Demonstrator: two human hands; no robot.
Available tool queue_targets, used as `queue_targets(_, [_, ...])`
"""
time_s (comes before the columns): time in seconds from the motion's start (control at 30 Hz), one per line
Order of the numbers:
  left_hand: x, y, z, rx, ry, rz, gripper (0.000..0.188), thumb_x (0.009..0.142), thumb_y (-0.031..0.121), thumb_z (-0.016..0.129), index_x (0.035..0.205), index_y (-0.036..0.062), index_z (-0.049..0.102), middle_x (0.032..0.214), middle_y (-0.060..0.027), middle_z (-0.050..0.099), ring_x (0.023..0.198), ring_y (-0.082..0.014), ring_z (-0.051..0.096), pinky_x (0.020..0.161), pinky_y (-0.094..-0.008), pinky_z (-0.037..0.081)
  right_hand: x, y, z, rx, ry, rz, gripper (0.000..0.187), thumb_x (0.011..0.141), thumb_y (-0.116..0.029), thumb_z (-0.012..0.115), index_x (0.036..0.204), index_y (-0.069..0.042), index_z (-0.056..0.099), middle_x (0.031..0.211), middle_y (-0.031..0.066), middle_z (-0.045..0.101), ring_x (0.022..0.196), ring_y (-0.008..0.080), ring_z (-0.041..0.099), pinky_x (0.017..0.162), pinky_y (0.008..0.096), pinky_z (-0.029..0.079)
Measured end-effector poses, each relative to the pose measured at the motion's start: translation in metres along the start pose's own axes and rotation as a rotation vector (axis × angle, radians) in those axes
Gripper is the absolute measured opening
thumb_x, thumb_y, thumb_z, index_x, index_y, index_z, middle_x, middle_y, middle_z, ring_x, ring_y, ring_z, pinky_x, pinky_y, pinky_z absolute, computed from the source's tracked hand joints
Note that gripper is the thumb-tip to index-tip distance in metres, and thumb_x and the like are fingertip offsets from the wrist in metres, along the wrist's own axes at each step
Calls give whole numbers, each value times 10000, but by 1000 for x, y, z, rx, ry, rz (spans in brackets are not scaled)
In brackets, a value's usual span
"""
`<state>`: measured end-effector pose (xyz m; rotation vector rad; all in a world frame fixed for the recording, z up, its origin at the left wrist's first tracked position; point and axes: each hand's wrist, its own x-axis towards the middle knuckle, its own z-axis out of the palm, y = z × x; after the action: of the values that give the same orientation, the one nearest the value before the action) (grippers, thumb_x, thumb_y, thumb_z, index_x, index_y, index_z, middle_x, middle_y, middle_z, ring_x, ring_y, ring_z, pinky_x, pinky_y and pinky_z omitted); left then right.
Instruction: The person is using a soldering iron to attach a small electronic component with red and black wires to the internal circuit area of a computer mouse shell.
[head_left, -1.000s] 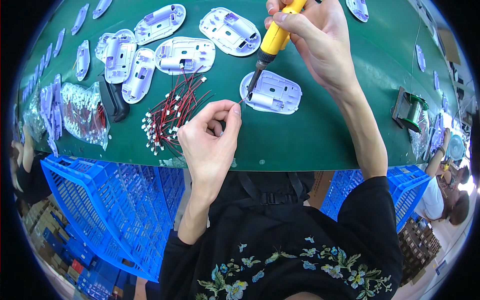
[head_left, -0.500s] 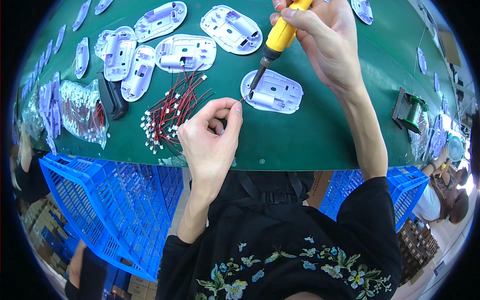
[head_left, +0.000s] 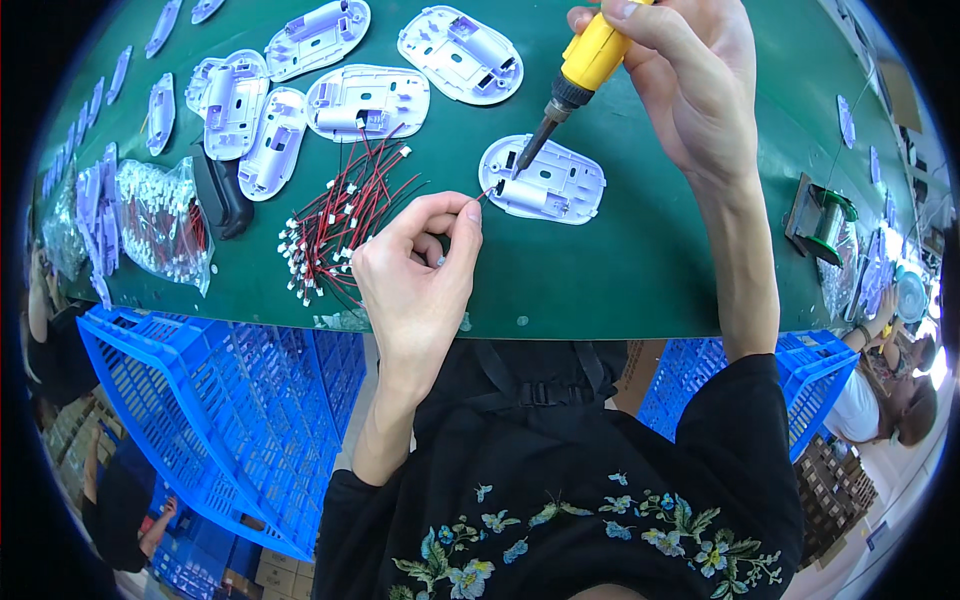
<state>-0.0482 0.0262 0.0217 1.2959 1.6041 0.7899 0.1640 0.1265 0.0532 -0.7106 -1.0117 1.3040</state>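
Observation:
A white plastic housing [head_left: 550,180] lies on the green table with its ribbed inside facing up. My left hand [head_left: 415,280] pinches a thin wire lead [head_left: 486,193] between thumb and forefinger, its end reaching the housing's left edge. A small white connector shows beneath the curled fingers. In my right hand [head_left: 700,100] is a yellow-handled soldering iron [head_left: 595,55], slanting down to the left. Its dark tip is over the left part of the housing, a little away from the wire end; whether it touches the plastic I cannot tell.
Red and black connector leads [head_left: 345,215] lie piled left of my hand. Beyond them are several white housings [head_left: 368,103], a black-handled tool [head_left: 222,195] and a bag of leads [head_left: 165,225]. A solder spool [head_left: 830,225] stands right. Blue crates [head_left: 215,400] flank me; other people work nearby.
My right hand has drawn the soldering iron up and to the right, so its tip has left the wire end. The left hand stays almost still, pinching the lead.

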Motion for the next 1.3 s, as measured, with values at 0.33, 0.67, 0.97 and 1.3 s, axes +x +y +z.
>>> queue_targets(0.33, [-1, -3, -6, 191, -3, 325, 254, 843, 19, 803, 1090, 35, 748, 741, 7, 644, 587, -32, 456, 519, -208, 342, -13, -31, -7, -73, -19, 50, 888, 878, 118, 578, 1617, -85, 130, 1073, 89, 497, 992, 220, 599, 820, 361, 595])
queue_targets(0.67, [8, -27, -19, 643, 112, 838, 232, 794, 2, 765, 1015, 65, 728, 946, -35, 679, 743, -198, 630, 672, -367, 451, -16, -24, -11, -28, -96, 72, 967, 823, 172, 620, 1602, -93, 113, 1061, 73, 490, 976, 224, 616, 834, 388, 591])
queue_targets(0.97, [22, -12, -32, 582, -90, 974, 246, 741, -45, 727, 963, 58, 712, 979, -46, 683, 906, -243, 658, 859, -436, 471, -18, -40, -5, 63, -40, 171, 943, 865, 148, 583, 1616, -89, 65, 1044, 63, 492, 934, 208, 627, 832, 384, 577])
queue_targets(1.3, [-5, 7, -10, 288, -166, 645, 244, 824, -91, 728, 1039, 16, 773, 955, -98, 738, 831, -226, 653, 775, -330, 483, -18, -18, -21, -101, -80, 144, 884, 910, 104, 595, 1619, -77, 98, 1075, 57, 479, 941, 168, 604, 837, 299, 521])
